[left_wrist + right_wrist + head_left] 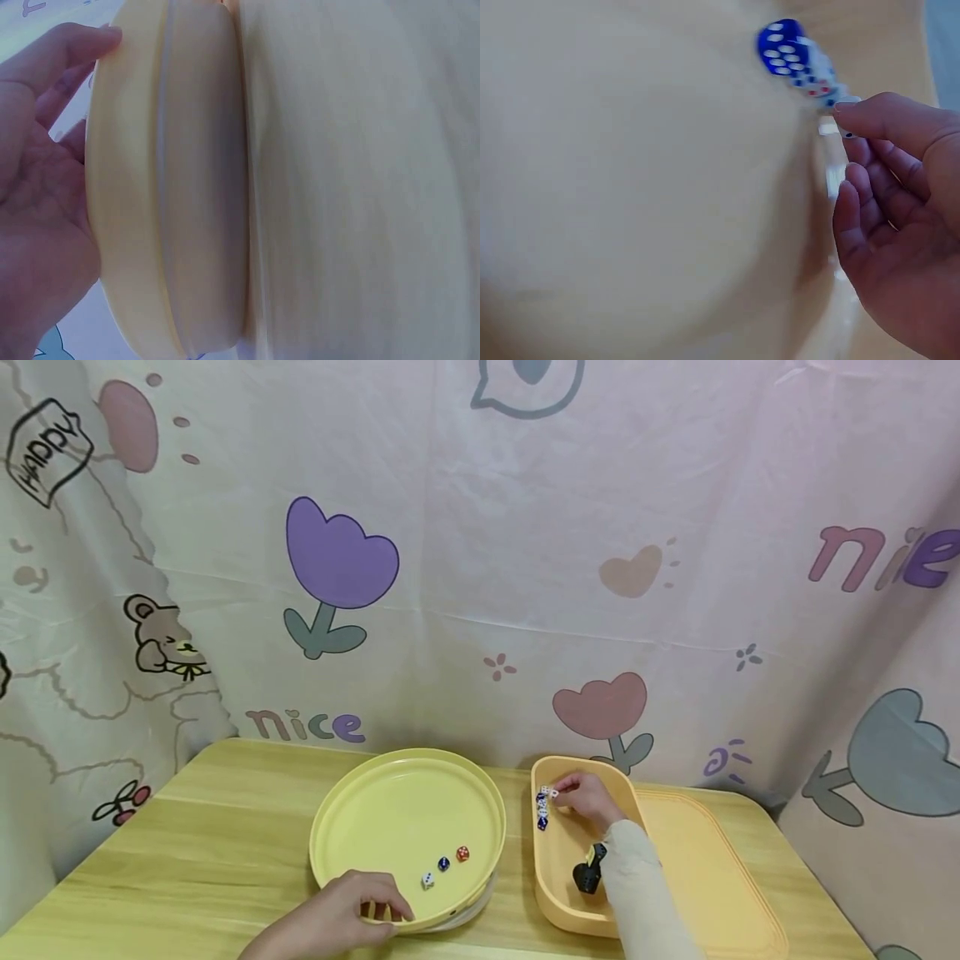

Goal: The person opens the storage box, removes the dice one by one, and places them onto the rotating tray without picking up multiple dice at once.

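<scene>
My right hand (588,802) is inside the orange bin (585,924), and its fingers pinch a small white die (554,793) between the tips, close to the left wall; the other fingers curl loosely below and hold nothing. The die is a cube with dark pips, mostly covered by my grip, so I cannot tell which number it shows.

Just beside it, a line of dice (542,812) runs along that same wall, blue cubes with white pips mixed with white ones whose pips are blue and red. They sit so close together that I cannot count them. Nearer to me in the bin, by my sleeve, is a black object (588,877) with a yellow patch.

My left hand (341,914) grips the near edge of the round yellow tray (375,810), thumb against the outer wall and fingers bent over the rim. On the tray floor lie 3 dice in a slanting row, apart from each other: a white die with dark pips nearest me, then a dark blue die (444,863), then a red die (462,853) with pale pips.

A flat orange lid (701,860) lies right of the bin on the wood-grain bench (225,827).
</scene>
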### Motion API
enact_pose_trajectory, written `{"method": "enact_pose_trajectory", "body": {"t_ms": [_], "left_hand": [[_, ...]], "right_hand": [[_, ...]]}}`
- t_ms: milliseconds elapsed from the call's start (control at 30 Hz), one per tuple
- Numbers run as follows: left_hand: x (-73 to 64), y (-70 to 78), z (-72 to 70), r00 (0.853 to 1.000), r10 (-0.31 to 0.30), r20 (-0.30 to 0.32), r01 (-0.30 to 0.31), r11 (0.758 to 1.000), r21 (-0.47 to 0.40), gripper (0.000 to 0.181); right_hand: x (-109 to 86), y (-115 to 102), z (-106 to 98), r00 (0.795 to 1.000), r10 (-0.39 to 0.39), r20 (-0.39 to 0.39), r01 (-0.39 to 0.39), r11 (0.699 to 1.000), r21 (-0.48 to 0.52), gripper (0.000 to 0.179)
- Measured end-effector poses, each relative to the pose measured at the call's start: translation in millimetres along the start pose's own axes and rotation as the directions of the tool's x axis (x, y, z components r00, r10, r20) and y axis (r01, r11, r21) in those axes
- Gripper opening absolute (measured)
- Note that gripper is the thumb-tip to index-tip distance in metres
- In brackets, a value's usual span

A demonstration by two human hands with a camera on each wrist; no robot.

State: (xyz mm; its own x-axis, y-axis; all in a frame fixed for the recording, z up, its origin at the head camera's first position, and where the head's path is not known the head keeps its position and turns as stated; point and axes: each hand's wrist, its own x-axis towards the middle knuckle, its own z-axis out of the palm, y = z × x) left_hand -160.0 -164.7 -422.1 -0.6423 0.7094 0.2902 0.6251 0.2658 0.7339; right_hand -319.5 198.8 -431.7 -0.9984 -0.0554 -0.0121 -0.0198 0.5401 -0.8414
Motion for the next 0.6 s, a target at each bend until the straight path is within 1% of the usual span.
{"method": "enact_pose_trajectory", "body": {"t_ms": [133, 200, 267, 367, 467, 500, 600], "left_hand": [[0.0, -1.1, 0.3, 1.000, -0.005, 0.002, 0.005, 1.000, -0.011, 0.014], [0.2, -2.0, 0.4, 1.000, -0.003, 0.001, 0.003, 1.000, -0.013, 0.014], [-0.1, -2.8, 0.5, 1.000, 0.003, 0.001, -0.003, 1.000, -0.010, 0.014], [-0.5, -3.1, 0.4, 1.000, -0.016, 0.009, 0.016, 0.999, -0.030, 0.014], [-0.8, -2.7, 0.1, 0.999, -0.045, 0.020, 0.046, 0.998, -0.050, 0.014], [-0.9, -2.4, 0.0, 0.998, -0.054, 0.023, 0.055, 0.997, -0.057, 0.015], [-0.2, -1.4, 0.3, 0.998, -0.062, 0.024, 0.063, 0.997, -0.054, 0.016]], "right_hand": [[-2.2, -9, -13, 0.999, -0.049, 0.008, 0.048, 0.999, 0.019, 0.013], [-4.5, -15, -20, 0.996, -0.089, 0.015, 0.088, 0.996, 0.026, 0.012], [-8.2, -22, -25, 0.988, -0.154, 0.017, 0.154, 0.987, 0.037, 0.012], [-16.0, -36, -29, 0.977, -0.212, 0.000, 0.212, 0.976, 0.053, 0.011], [-26.2, -52, -27, 0.976, -0.217, -0.033, 0.218, 0.975, 0.046, 0.012], [-30.4, -58, -26, 0.977, -0.206, -0.044, 0.209, 0.977, 0.050, 0.013], [-42.9, -74, -19, 0.974, -0.213, -0.076, 0.218, 0.974, 0.066, 0.014]]}}
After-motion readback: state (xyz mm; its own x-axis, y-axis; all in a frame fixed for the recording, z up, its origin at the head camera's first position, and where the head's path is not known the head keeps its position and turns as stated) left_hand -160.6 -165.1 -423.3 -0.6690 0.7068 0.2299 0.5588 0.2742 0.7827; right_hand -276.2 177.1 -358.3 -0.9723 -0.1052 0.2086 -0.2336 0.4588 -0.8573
